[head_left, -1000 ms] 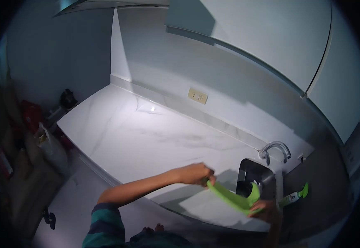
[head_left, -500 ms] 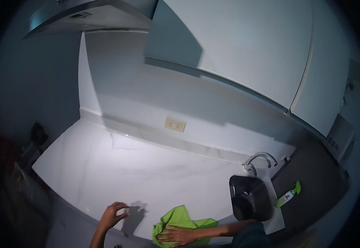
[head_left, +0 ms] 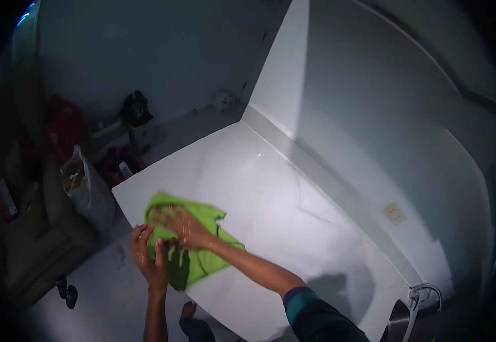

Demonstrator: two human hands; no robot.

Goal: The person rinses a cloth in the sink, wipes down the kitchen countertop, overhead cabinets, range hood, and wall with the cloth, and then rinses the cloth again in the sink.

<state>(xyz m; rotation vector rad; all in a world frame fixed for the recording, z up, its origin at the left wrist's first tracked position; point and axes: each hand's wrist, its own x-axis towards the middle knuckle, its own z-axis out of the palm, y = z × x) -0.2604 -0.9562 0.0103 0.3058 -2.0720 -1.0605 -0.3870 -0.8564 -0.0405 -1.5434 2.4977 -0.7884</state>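
A bright green cloth [head_left: 202,263] lies spread and wrinkled on the white countertop [head_left: 248,188], near its left end. My right hand [head_left: 185,228] rests flat on top of the cloth with the fingers spread, slightly blurred. Just beside the cloth's lower left side, at the counter's front edge, my left hand [head_left: 149,256] is raised. Its fingers are bent and apart, with nothing seen in them. Whether the left fingers touch the cloth, I cannot tell.
A dark sink [head_left: 397,319] with a curved faucet [head_left: 430,292] is at the lower right. An outlet [head_left: 394,214] sits on the back wall. Left of the counter, a white bag [head_left: 91,191] stands on the floor near a brown sofa [head_left: 54,245].
The view has turned left. My right hand and the green cloth have moved from near the sink to the counter's left end. My left hand is now close beside the cloth.
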